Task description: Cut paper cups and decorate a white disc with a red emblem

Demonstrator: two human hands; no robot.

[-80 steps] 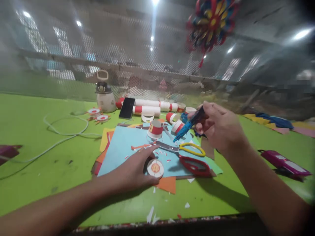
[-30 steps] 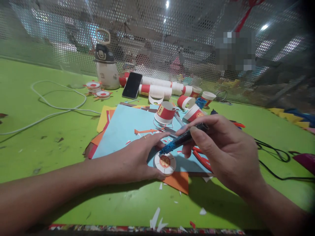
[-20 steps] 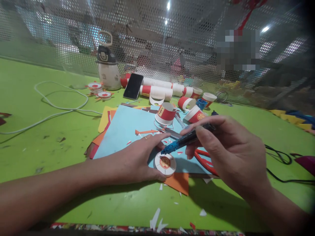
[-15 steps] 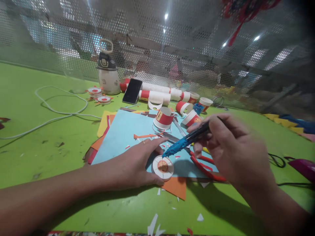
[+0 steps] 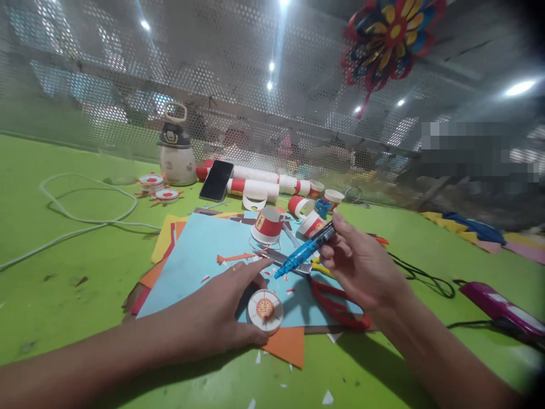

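Note:
On the light blue paper (image 5: 183,272), my left hand (image 5: 230,307) grips a round white disc (image 5: 265,311) by its left edge, thumb at the front. A red and gold emblem marks the disc's centre, with thin lines running outward. My right hand (image 5: 361,261) holds a blue pen (image 5: 304,250) at its dark end, the blue tip hanging above and slightly right of the disc without touching it. Red-handled scissors (image 5: 336,304) lie beneath and beside the pen. A cut red and white paper cup (image 5: 268,224) stands behind the disc.
Behind are a phone (image 5: 217,180), a bottle (image 5: 177,162), paper cups (image 5: 333,197) and two small discs with red tabs (image 5: 166,195). A white cable (image 5: 85,220) curves at left. At right lies a purple device (image 5: 502,307). Paper scraps dot the green table (image 5: 191,380).
The view has tilted upward and shifted right. The pen has moved off the disc's upper edge and now points above it. My left hand keeps its grip on the disc.

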